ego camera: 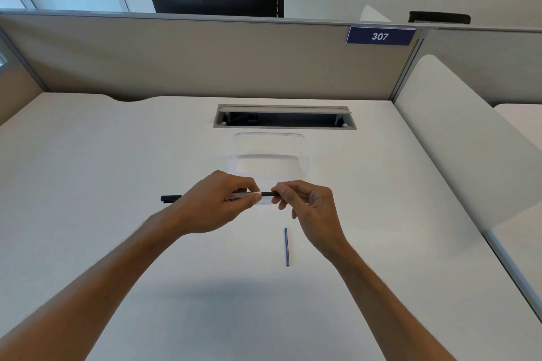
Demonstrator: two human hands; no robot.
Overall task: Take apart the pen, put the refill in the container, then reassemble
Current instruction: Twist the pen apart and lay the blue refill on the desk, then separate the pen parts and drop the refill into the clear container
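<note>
Both hands hold the pen [265, 194] above the white desk [117, 184], pen lying level, running left to right. Left hand [217, 202] is wrapped around the barrel, thumb and fingers closed on the pale labelled middle part; the black capped end sticks out past the hand to the left. Right hand [308, 205] pinches the dark right end of the pen between thumb and fingertips, other fingers curled in. The two hands are just beside each other, a short dark stretch of pen visible between them. Can't tell if the tip section is loose or screwed on.

A thin blue refill [286, 247] lies flat on the desk, near side of the hands, just beside the right wrist, pointing roughly near to far. Touched by nothing.

Clear plastic container [269, 155] sits on the desk just on the far side of the hands, hard to see its contents, looks see-through to the desk. Farther on, an open cable slot [283, 117] in the desk, then the beige partition [205, 58] with a blue "307" sign [380, 36] at right.
</note>
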